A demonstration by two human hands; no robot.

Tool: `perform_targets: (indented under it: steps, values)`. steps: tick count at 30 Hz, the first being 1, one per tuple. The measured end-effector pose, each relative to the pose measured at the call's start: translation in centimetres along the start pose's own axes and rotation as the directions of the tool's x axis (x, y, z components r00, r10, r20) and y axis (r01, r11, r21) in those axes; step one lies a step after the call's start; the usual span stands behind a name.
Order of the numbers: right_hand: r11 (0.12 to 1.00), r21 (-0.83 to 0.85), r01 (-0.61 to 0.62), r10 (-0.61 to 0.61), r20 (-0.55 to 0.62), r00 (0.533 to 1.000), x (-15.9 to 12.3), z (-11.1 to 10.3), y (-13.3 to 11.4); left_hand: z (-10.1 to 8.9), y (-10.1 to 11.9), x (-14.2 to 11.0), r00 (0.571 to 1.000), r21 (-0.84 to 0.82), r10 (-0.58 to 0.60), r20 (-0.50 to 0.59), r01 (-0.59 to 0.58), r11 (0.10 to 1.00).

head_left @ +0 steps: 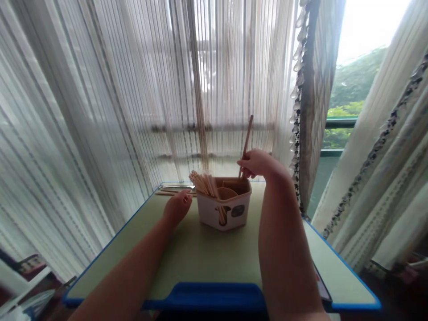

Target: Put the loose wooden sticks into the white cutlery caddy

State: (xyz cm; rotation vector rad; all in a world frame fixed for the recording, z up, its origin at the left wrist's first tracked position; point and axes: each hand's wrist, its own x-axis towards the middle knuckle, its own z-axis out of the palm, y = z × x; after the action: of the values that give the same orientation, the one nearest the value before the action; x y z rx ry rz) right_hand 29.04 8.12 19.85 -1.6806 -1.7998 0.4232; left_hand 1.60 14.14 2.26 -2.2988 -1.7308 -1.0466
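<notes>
My right hand (253, 163) is closed around a brown chopstick (248, 136), which stands nearly upright with its lower end at the back right compartment of a utensil holder (223, 215). The holder is white outside and brown inside, split into compartments. A bundle of thin wooden sticks (204, 183), partly in clear wrap, leans in its left side. To the left, my left hand (178, 206) rests low over the table with curled fingers, beside chopsticks (163, 193) lying flat. Whether it grips them is hidden. Shiny metal cutlery (174, 187) lies just behind these chopsticks.
The pale green table (207, 258) has a blue rim and a blue tray-like ledge (216, 292) at its front. A flat dark-edged object (323, 285) lies at the right, partly behind my forearm. Sheer curtains (227, 80) hang behind the table, with a window at right.
</notes>
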Motion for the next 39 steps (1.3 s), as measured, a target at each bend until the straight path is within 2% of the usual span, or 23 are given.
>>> perform_targets:
  steps: [7, 10, 13, 15, 18, 23, 27, 31, 36, 39]
  values:
    - [0.992, 0.120, 0.036, -0.015, -0.177, 0.984, -0.6, -0.5, -0.4, 0.0, 0.2, -0.1, 1.000, 0.004, -0.015, 0.027, 0.015, 1.000]
    - [0.989, 0.123, 0.081, -0.039, -0.313, 0.949, -0.7, -0.5, -0.4, 0.0, 0.3, -0.1, 1.000, 0.008, -0.012, 0.026, 0.011, 1.000]
    - [0.986, 0.013, 0.168, -0.149, -0.400, 0.904, -0.5, -0.3, -0.1, 0.0, 0.3, -0.1, 1.000, 0.013, -0.008, 0.024, 0.007, 1.000]
    - [0.980, -0.063, 0.186, -0.196, -0.384, 0.902, -0.1, -0.2, 0.1, 0.0, 0.2, -0.1, 1.000, 0.015, 0.003, 0.025, -0.003, 1.000]
    - [0.983, -0.112, 0.143, -0.175, -0.370, 0.912, 0.3, -0.1, 0.3, 0.2, -0.1, -0.1, 0.999, 0.034, 0.011, 0.032, -0.012, 0.999]
    - [0.989, -0.064, 0.130, -0.145, -0.378, 0.914, -0.7, -0.6, -0.2, 1.1, -1.7, 0.3, 0.996, 0.195, 0.081, 0.040, -0.087, 0.977]
    - [0.986, -0.012, 0.164, -0.158, -0.364, 0.918, -1.8, -1.0, -1.2, 2.0, -3.4, 0.5, 0.985, 0.326, -0.044, 0.166, -0.012, 0.945]
    - [0.980, 0.029, 0.198, -0.179, -0.318, 0.931, -2.2, -0.8, -1.9, 2.3, -4.2, 0.5, 0.947, 0.318, -0.121, 0.299, 0.021, 0.948]
    - [0.971, 0.051, 0.232, -0.214, -0.233, 0.949, -1.8, 0.0, -2.3, 2.2, -4.2, 0.9, 0.956, 0.309, -0.124, 0.266, 0.038, 0.950]
    - [0.967, 0.055, 0.249, -0.233, -0.204, 0.951, -1.7, 0.3, -2.5, 2.3, -4.1, 1.1, 0.931, 0.299, -0.147, 0.333, 0.043, 0.953]
